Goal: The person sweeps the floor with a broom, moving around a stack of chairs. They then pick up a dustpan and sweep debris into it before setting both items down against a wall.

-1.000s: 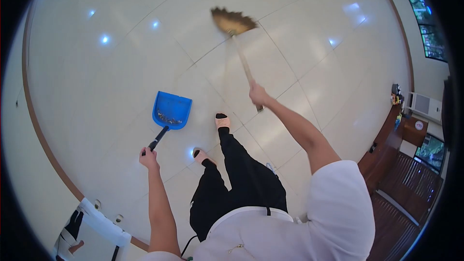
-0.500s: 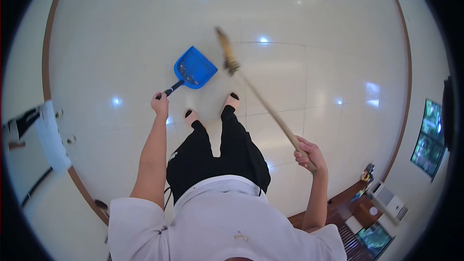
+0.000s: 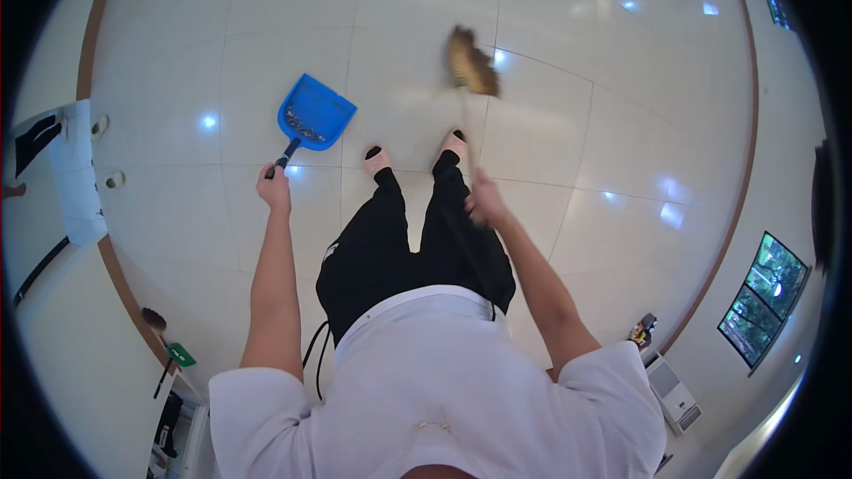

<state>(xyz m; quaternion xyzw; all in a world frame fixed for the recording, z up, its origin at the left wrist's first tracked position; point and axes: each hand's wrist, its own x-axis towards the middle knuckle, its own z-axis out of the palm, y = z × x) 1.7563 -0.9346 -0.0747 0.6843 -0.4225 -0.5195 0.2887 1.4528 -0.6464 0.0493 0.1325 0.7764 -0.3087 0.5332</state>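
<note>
My left hand is wrapped round the black handle of a blue dustpan. The pan lies to the left of my feet, with a line of small dark debris towards its handle end. In my right hand is the stick of a broom, closed in my fingers near my right thigh. The broom's tan bristle head is ahead of my right foot, apart from the dustpan and blurred by motion. The stick's lower part is smeared too.
Glossy pale tiles make up the floor. A doorway with slippers beside it is at left. Against the lower left wall stand a green dustpan and a shelf. A window and a white appliance are at right.
The broom has swung from slanting up-left to nearly upright in view, its head now farther right. My right hand has moved inward, towards my legs. My left hand still holds the dustpan.
</note>
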